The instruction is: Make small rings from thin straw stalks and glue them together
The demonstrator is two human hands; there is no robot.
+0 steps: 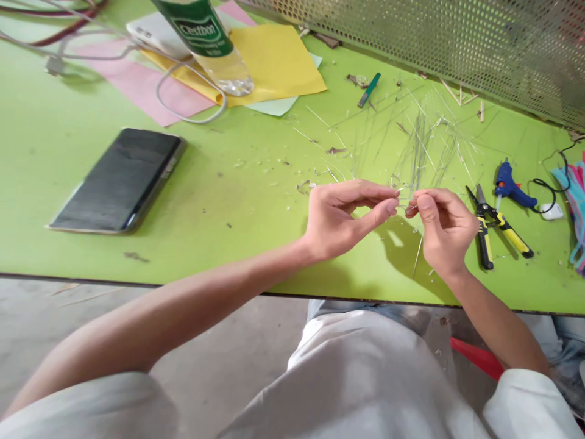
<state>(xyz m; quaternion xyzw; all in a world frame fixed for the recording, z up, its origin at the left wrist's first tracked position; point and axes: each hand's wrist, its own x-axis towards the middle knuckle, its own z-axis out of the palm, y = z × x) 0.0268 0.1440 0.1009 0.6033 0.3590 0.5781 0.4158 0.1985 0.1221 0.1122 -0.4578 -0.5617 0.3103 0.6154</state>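
Over the green table, my left hand pinches a thin wire between thumb and forefinger. Close beside it on the right, my right hand is closed in a pinch on the same fine wire, its thumb on top and the other fingers curled. The wire is so thin that its shape between the fingertips is hard to make out. Beyond both hands lies a loose heap of straight thin wires. Another wire lies below my right hand's fingertips.
Yellow-handled pliers, a blue glue gun and pipe cleaners lie right. A green-handled tool lies behind the hands. A phone and a bottle on coloured paper are left. A perforated metal panel borders the back.
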